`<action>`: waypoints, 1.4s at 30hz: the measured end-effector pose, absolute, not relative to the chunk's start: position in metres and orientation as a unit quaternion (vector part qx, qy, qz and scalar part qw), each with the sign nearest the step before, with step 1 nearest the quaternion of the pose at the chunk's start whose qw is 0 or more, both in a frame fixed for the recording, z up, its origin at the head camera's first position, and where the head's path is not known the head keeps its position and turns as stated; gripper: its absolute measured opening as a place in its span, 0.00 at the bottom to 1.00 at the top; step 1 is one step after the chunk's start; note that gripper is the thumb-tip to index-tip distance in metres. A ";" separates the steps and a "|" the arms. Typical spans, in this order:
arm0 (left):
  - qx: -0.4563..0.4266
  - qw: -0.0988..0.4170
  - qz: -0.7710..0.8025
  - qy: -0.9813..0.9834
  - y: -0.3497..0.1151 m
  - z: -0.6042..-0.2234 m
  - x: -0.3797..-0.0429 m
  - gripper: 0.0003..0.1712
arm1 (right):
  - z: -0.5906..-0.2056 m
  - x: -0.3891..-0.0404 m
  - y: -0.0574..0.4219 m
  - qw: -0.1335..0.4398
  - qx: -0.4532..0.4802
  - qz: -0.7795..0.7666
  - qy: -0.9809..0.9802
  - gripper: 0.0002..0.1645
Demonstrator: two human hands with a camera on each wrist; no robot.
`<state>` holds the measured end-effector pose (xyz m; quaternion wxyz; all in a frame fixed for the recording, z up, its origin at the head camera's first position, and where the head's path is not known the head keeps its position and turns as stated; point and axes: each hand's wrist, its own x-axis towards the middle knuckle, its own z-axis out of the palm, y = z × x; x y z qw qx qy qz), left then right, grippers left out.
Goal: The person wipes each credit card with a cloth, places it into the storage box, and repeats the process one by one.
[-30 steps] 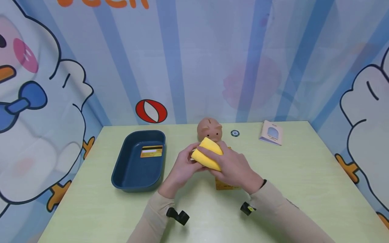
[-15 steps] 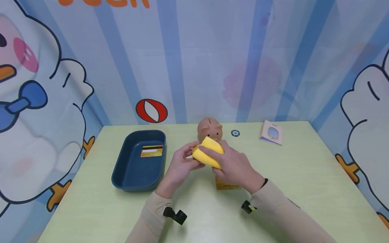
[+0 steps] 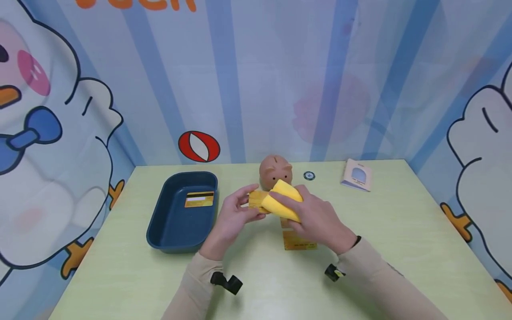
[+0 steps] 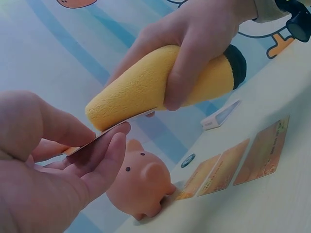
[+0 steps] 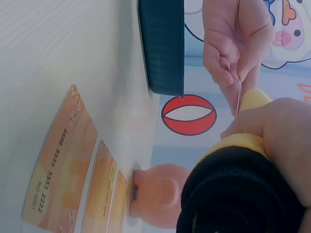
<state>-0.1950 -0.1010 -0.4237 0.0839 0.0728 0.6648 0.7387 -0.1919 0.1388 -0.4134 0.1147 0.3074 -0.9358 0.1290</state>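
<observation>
My left hand point(image 3: 232, 218) pinches a gold bank card point(image 3: 256, 201) by its left end, above the table. Across the card's right part lies a rolled yellow cloth point(image 3: 283, 203), gripped by my right hand point(image 3: 320, 220). In the left wrist view the cloth point(image 4: 141, 87) rests along the card's upper face, and its far end shows a dark inner layer. Below the hands, several more gold cards lie in a row on the table; the nearest card point(image 3: 299, 241) shows most in the head view, the others partly hidden by my right hand.
A dark blue tray point(image 3: 180, 233) stands left, holding one gold card point(image 3: 199, 199) with its stripe side up. A pink piggy bank point(image 3: 275, 171) is just beyond the hands. Farther right are a round chip point(image 3: 309, 176) and a small pale pink booklet point(image 3: 357, 175). A printed curtain closes off the back.
My right hand has slid the cloth to the right along the card, uncovering the card's left part. My left hand has shifted slightly left, still pinching the card.
</observation>
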 end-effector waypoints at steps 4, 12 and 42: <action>0.077 0.083 0.743 0.660 -0.103 -0.424 -0.195 0.38 | -0.413 -0.192 0.142 0.118 0.304 0.122 -0.938 0.44; 0.081 0.094 0.746 0.654 -0.105 -0.423 -0.193 0.37 | -0.415 -0.194 0.151 0.129 0.302 0.112 -0.938 0.43; 0.042 0.117 0.735 0.666 -0.105 -0.434 -0.197 0.33 | -0.418 -0.202 0.176 0.134 0.260 0.126 -0.948 0.42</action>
